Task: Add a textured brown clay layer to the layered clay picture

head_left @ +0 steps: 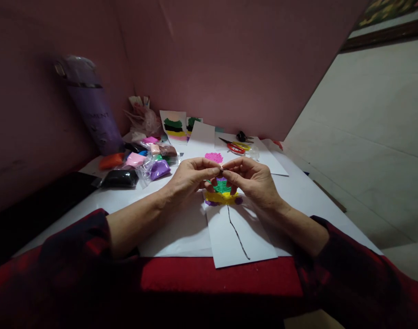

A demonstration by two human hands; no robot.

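Observation:
Above a white card (219,242), my left hand (190,177) and my right hand (253,179) meet at the fingertips. Thumbs and forefingers of both pinch a small dark piece (222,169), which looks like modelling clay; the fingers cover most of it. On the card below lies a clay picture: a textured pink patch (213,157) at the far end, a green part (221,186), a yellow band (221,198) and purple bits (239,200). My hands hide some of it. From the yellow band a thin black line (237,234) runs toward the near edge.
Left of my hands lie bagged clay packs, among them orange (112,161), black (120,178) and purple (160,169). Behind them stands a purple bottle (92,109). Red-handled scissors (235,147) and painted cards (174,128) are at the back, before a pink wall.

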